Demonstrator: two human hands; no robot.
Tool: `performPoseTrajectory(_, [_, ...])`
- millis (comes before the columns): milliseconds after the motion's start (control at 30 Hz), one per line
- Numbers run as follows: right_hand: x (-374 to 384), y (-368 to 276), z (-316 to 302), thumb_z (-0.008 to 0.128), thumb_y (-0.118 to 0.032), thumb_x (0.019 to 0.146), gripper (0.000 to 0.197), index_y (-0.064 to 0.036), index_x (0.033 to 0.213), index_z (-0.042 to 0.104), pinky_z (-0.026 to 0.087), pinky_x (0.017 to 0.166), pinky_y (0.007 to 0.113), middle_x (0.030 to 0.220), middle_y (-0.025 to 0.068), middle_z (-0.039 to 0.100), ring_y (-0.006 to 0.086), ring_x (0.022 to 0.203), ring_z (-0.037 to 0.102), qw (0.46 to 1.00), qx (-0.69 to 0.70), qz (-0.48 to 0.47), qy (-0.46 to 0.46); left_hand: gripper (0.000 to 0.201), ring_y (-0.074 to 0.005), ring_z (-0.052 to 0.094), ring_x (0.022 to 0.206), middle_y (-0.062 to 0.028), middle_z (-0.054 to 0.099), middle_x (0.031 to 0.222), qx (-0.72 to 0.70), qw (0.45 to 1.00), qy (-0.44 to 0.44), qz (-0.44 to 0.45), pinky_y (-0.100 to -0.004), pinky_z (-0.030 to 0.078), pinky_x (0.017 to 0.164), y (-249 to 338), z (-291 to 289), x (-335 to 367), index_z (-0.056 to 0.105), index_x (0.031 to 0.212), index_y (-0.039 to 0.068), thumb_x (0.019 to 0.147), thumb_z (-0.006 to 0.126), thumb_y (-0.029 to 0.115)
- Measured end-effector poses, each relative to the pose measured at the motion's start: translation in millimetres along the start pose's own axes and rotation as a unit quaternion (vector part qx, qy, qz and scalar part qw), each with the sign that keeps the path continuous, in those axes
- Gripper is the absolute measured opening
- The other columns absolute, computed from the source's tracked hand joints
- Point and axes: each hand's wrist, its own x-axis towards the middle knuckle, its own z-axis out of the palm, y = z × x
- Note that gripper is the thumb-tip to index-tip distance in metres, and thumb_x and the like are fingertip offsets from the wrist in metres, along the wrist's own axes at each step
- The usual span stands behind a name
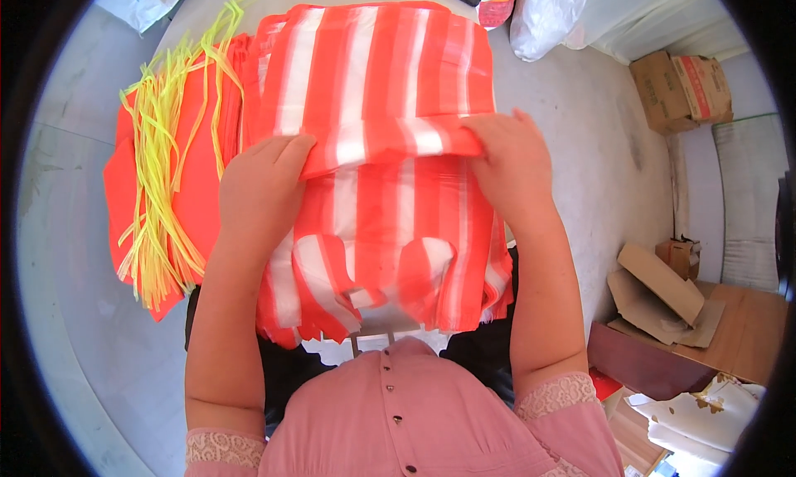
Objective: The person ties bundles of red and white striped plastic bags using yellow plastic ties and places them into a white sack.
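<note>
A thick stack of red and white striped plastic bags [365, 62] lies in front of me, its cut handle ends [431, 266] toward my body. Across the middle of the stack, a folded edge of the top striped plastic bag [390, 141] is raised in a band. My left hand [264, 179] grips the left end of that fold, thumb and fingers closed. At the right end, my right hand [510, 158] pinches the same fold. Most of the fingertips are hidden behind the plastic.
Left of the stack, a bundle of yellow strips [157, 179] lies over red plastic [199, 112]. Cardboard boxes [663, 92] stand at the far right. An opened carton [663, 295] rests on a brown wooden surface [746, 328]. A white plastic sack [547, 17] is beyond the stack.
</note>
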Motion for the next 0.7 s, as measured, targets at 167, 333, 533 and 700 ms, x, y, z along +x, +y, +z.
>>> performPoseTrajectory(167, [4.3, -1.0, 1.0, 0.068, -0.013, 0.097, 0.053, -0.0113, 0.147, 0.051, 0.046, 0.111, 0.041, 0.144, 0.0141, 0.056, 0.0290, 0.127, 0.060, 0.882, 0.313, 0.057, 0.347, 0.037, -0.0241, 0.072, 0.100, -0.0094, 0.075, 0.105, -0.417, 0.843, -0.131, -0.313, -0.0368, 0.056, 0.091, 20.5, -21.5, -4.8, 0.067, 0.123, 0.000, 0.089, 0.075, 0.009])
performPoseTrajectory(333, [-1.4, -34.0, 16.3, 0.068, -0.015, 0.101, 0.082, -0.0145, 0.166, 0.017, 0.045, 0.112, 0.039, 0.161, 0.0140, 0.040, 0.0240, 0.134, 0.053, 0.690, 0.675, 0.253, 0.071, 0.064, -0.0209, 0.066, 0.111, -0.0128, 0.065, 0.127, -0.685, 0.614, -0.139, -0.367, -0.0348, 0.053, 0.098, 44.5, -13.0, -19.2, 0.047, 0.147, -0.001, 0.090, 0.074, 0.009])
performPoseTrajectory(533, [-7.3, -45.8, 29.5, 0.071, -0.012, 0.097, 0.079, -0.0121, 0.164, 0.030, 0.044, 0.115, 0.039, 0.164, 0.0129, 0.034, 0.0238, 0.141, 0.046, 0.700, 0.699, 0.126, -0.081, 0.086, -0.0185, 0.061, 0.124, -0.0151, 0.057, 0.141, -0.698, 0.646, -0.138, -0.276, -0.0316, 0.052, 0.101, 59.8, -8.8, -23.8, 0.029, 0.163, 0.008, 0.088, 0.070, 0.001])
performPoseTrajectory(700, [-9.8, -53.1, 31.2, 0.075, -0.015, 0.094, 0.056, -0.0076, 0.147, 0.058, 0.041, 0.115, 0.038, 0.152, 0.0114, 0.044, 0.0257, 0.140, 0.047, 0.826, 0.555, 0.087, -0.048, 0.071, -0.0141, 0.059, 0.125, -0.0112, 0.058, 0.142, -0.654, 0.667, -0.250, -0.254, -0.0294, 0.052, 0.102, 56.7, -5.1, -28.1, 0.044, 0.158, 0.007, 0.092, 0.070, -0.002])
